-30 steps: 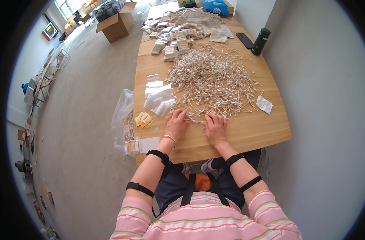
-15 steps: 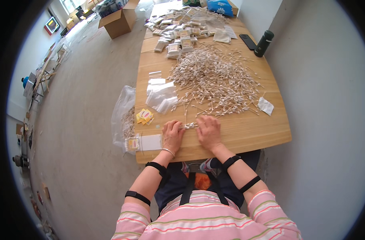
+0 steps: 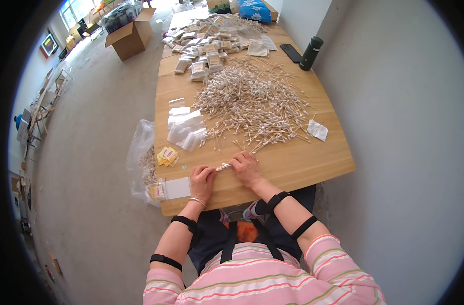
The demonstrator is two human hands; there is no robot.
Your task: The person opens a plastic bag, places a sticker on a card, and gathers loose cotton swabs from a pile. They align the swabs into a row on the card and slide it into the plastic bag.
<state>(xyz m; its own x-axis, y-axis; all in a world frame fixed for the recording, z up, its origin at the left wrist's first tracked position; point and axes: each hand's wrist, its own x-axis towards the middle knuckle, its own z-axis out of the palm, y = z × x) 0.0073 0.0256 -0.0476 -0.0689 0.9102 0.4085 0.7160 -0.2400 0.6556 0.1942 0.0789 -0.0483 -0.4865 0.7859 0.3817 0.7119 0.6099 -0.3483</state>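
A small bundle of white-tipped, wooden-stick cotton swabs (image 3: pixel 223 166) is lying between the hands, nearer the body than the broad, loose swab pile (image 3: pixel 252 99). The left hand (image 3: pixel 202 180) is pinching its left end, fingers curled nearly closed; the right hand (image 3: pixel 246 168) is bending over the other end — how tightly, I cannot tell. Uneven pressure is probably risking fanned sticks. Left of the pile and nearer the body, a flat yellow-labelled swab pack (image 3: pixel 154 191) is seemingly overhanging the pale wooden table (image 3: pixel 303 162) — a forearm nudge is threatening to tip it.
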